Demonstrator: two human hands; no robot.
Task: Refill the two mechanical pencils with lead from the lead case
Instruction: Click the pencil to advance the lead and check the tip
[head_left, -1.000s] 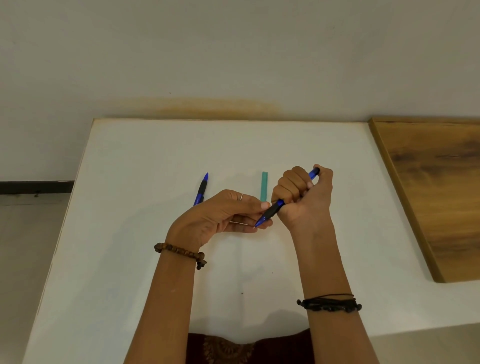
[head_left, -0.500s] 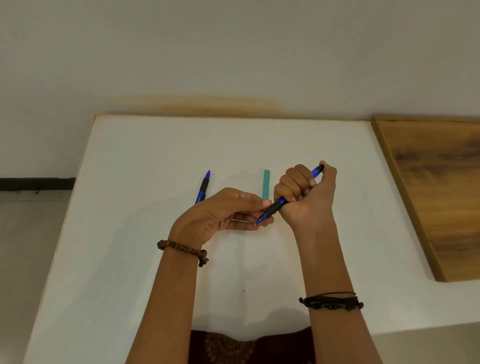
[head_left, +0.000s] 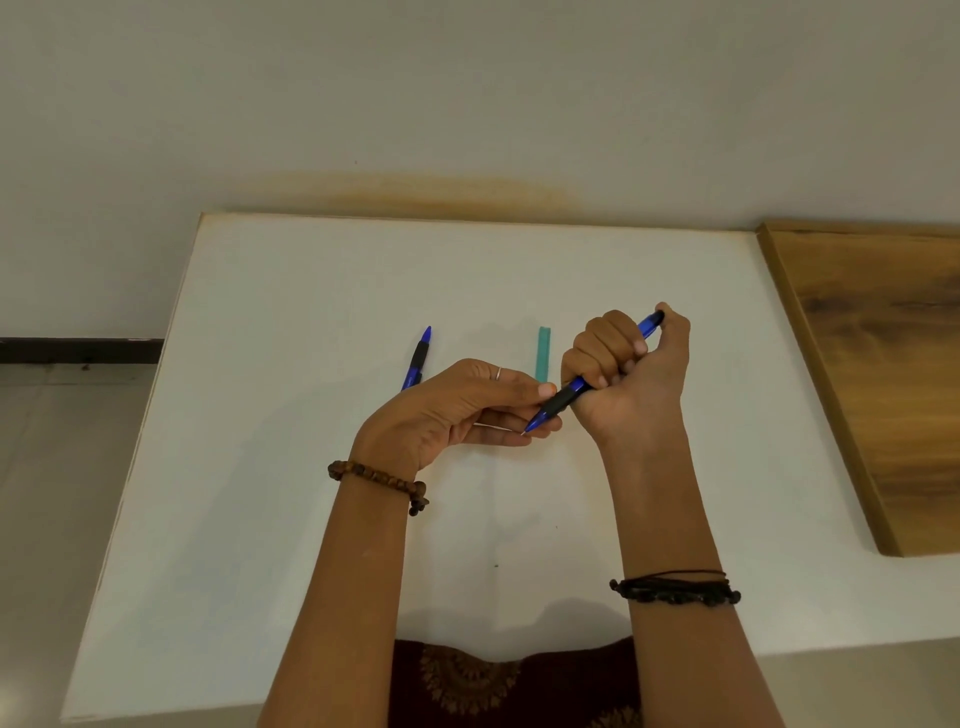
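My right hand (head_left: 631, 379) is fisted around a blue mechanical pencil with a black grip (head_left: 563, 400), thumb on its rear cap, tip slanting down and left. My left hand (head_left: 457, 410) meets that tip, forefinger and thumb pinched at it; a thin lead or its reflection shows faintly along my fingers. A second blue pencil (head_left: 418, 358) lies on the white table (head_left: 291, 467) just behind my left hand, its lower end hidden. The slim teal lead case (head_left: 543, 353) lies upright between the two hands, farther back.
A wooden board (head_left: 883, 374) lies along the table's right side. A wall rises right behind the table's back edge. The floor drops away past the left edge. A dark patterned garment (head_left: 493, 680) shows at the near edge.
Both hands and the held pencil have stayed nearly still; the right thumb remains on the cap. Only the head camera has shifted slightly.
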